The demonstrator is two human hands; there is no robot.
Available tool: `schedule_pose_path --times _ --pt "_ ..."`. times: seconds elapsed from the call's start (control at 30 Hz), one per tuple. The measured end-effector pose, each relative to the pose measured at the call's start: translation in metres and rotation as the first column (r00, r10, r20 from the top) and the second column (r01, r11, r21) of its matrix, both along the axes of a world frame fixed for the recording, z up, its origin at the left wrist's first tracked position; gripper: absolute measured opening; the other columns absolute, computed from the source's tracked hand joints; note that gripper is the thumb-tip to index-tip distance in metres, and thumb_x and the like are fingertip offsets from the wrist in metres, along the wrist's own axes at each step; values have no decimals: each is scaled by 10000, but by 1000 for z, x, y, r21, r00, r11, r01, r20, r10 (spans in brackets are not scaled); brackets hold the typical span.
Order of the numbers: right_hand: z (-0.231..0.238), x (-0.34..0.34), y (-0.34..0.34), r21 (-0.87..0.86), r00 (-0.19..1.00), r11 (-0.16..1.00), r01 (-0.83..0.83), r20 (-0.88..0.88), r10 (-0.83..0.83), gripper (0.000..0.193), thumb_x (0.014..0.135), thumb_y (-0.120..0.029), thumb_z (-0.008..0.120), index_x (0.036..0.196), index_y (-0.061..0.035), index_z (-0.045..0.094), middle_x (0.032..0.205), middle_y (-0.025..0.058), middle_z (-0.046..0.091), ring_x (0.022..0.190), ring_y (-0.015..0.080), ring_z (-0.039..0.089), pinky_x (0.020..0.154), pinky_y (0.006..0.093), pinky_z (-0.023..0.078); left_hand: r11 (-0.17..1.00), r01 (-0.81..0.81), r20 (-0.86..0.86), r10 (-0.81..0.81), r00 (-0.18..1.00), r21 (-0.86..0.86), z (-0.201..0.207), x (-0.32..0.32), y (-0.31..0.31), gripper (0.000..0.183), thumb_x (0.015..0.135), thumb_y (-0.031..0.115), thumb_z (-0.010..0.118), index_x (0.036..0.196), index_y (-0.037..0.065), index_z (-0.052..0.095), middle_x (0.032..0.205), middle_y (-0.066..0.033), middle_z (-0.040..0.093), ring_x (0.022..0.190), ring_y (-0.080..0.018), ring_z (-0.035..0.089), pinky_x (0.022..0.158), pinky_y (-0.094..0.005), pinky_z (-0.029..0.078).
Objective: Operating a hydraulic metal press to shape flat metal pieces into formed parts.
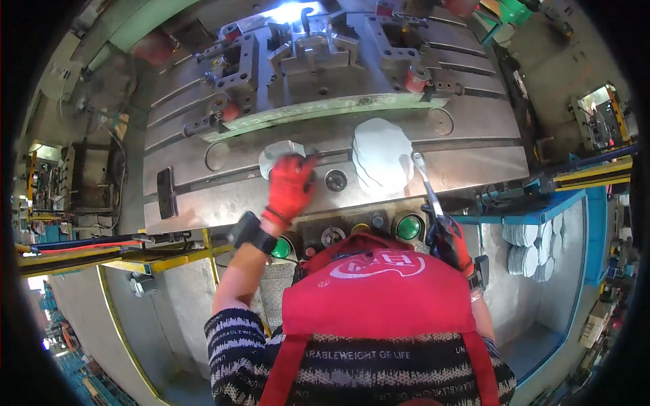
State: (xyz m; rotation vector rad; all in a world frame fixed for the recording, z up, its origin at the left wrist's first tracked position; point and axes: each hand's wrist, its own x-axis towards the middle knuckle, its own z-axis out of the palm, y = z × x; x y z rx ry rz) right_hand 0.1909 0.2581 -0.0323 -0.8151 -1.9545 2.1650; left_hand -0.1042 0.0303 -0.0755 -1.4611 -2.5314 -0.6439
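Left fingers (294,167), grey plate (275,150) partly beneath

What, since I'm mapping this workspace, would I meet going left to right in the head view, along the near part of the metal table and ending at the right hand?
Dark phone → red-gloved left hand → dark round fitting → larger stack of pale flat pieces → right hand.

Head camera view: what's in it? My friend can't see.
A red-gloved left hand is at a small grey plate; the gloved right hand holds a metal tool beside a stack of grey plates on a slotted machine bed.
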Motion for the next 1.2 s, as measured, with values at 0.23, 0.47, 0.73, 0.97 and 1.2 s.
schedule_pose_path --times 0.23,0.47,0.73,0.97,1.2 --pt "4 -15 5 -192 990 981 25 138 2 389 960 -311 437 1239 -53 517 618 22 518 395 74 418 348 210 334 937 345 239 -322 916 -60 -11 100 78 738 729 215 644 1393 144 330 839 -81 569 802 -267 555 712 -387 441" --pt "13 -13 10 248 980 951 -183 -24 195 387 962 -339 422 1207 -70 555 618 5 514 402 60 420 354 199 320 941 245 108 -226 968 -232 -33 104 99 702 746 298 641 1364 124 358 831 -69 579 781 -243 576 679 -376 443" --pt "19 -28 -2 67 987 990 -127 -92 133 390 960 -364 427 1184 -84 581 588 -10 495 410 56 399 373 200 305 948 264 182 -231 956 -179 -20 96 86 704 751 304 646 1360 96 358 843 -94 584 789 -264 576 705 -397 452" --pt "38 -52 -7 -14 990 990 -138 -26 138 350 954 -288 473 1203 -59 559 613 -17 478 482 58 409 424 214 312 992 92 412 -121 903 90 -6 82 53 640 779 249 638 1358 144 386 870 -128 599 810 -310 583 714 -407 470" --pt "21 -32 -8 -321 996 946 43 91 -14 335 926 -191 533 1226 -41 544 722 -48 498 598 40 437 530 208 366 975 -7 412 -87 907 220 -2 78 47 463 778 199 644 1225 154 529 850 -124 604 774 -319 583 678 -407 477"
